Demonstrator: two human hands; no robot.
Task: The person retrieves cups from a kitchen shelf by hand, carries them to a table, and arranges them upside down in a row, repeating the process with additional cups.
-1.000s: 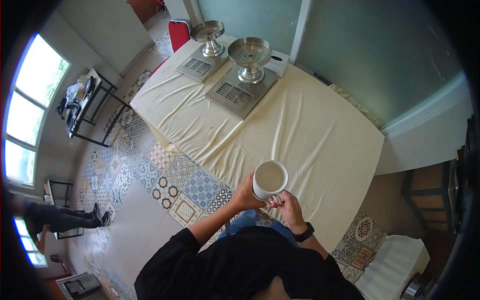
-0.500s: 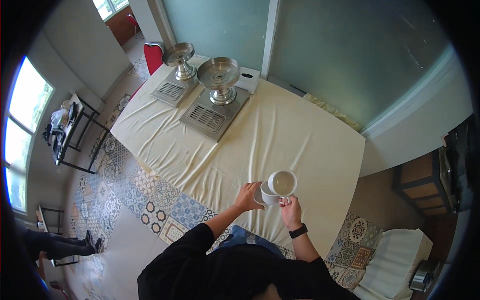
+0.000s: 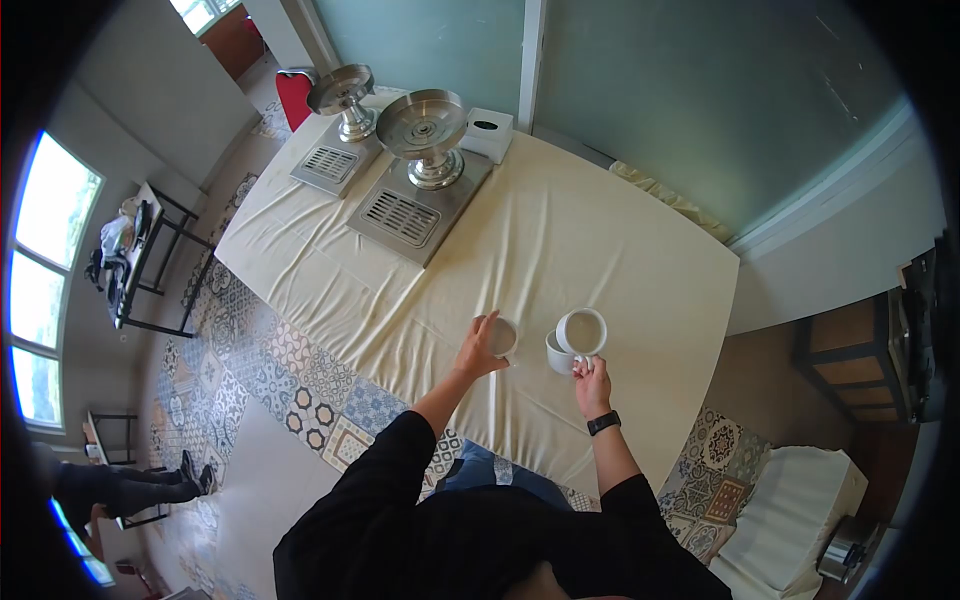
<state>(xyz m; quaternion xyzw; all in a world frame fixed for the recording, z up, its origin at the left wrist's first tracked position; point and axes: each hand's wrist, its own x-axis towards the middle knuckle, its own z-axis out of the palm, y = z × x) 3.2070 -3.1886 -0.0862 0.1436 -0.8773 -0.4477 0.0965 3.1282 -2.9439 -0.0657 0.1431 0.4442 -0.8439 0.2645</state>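
Observation:
My left hand (image 3: pixel 480 348) is curled round a small white cup (image 3: pixel 503 338), whose round greyish face shows on the right side of my fingers. To its right, my right hand (image 3: pixel 592 383) grips white cups by the handle side. The upper white cup (image 3: pixel 582 331) is tilted with its round face toward me. A second white cup (image 3: pixel 561 354) sits against it, lower and to the left, partly covered. Whether my right fingers hold one handle or both cannot be made out. Both hands are over the near part of the cream-clothed table (image 3: pixel 640 250).
Two steel dispenser stands with round tops, a nearer one (image 3: pixel 425 135) and a farther one (image 3: pixel 345 100), stand at the back left beside a white tissue box (image 3: pixel 488 133). A person's legs (image 3: pixel 130 490) show at far left. A white-covered piece (image 3: pixel 790 515) is at lower right.
My left hand has moved up and left with its cup, away from the other two. My right hand has moved slightly up and right with its cups. The view has shifted a little.

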